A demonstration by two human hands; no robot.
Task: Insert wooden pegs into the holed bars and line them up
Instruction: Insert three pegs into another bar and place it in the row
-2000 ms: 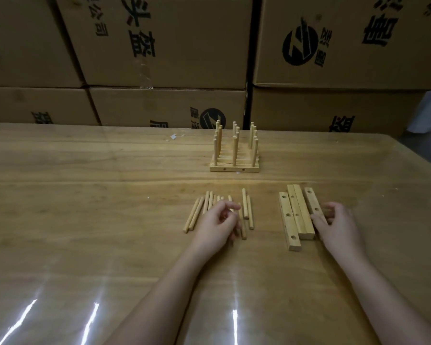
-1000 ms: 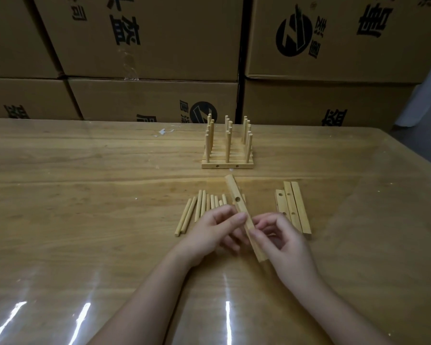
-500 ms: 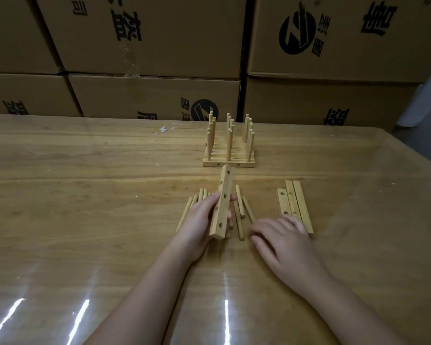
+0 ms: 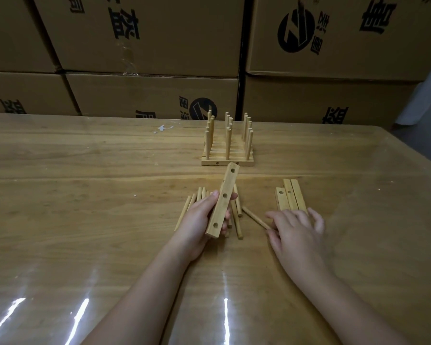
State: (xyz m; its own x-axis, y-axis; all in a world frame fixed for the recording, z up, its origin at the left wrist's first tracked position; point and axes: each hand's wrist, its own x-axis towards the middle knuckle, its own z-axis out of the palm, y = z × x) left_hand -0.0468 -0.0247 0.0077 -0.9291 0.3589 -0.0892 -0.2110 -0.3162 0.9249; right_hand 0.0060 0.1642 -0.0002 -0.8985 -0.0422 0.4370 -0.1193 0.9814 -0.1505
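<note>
My left hand [image 4: 199, 220] is clamped round one holed bar [image 4: 225, 195], thumb on its left edge and fingers wrapped behind. I hold it just above the loose pegs [image 4: 236, 221]. Its long axis runs from near to far, leaning a little right at the far end, and its three holes face up toward me.

My right hand [image 4: 295, 229] is low over the table [image 4: 85, 195], fingers spread and fairly straight, holding nothing. The single peg [image 4: 255, 217] I judge to be next lies apart from the pile, between my hands. It slants from far-left to near-right, and its near end sits between my right thumb and forefinger. I cannot tell whether they touch it. The right hand is clearly the nearer one.

The spare bars [image 4: 290, 195] lie side by side just beyond my right fingertips. The finished bars [image 4: 228, 151], pegs upright, stand lined up farther off.

To fit the peg I would have to pinch it, stand it upright, and carry it left to a hole.
</note>
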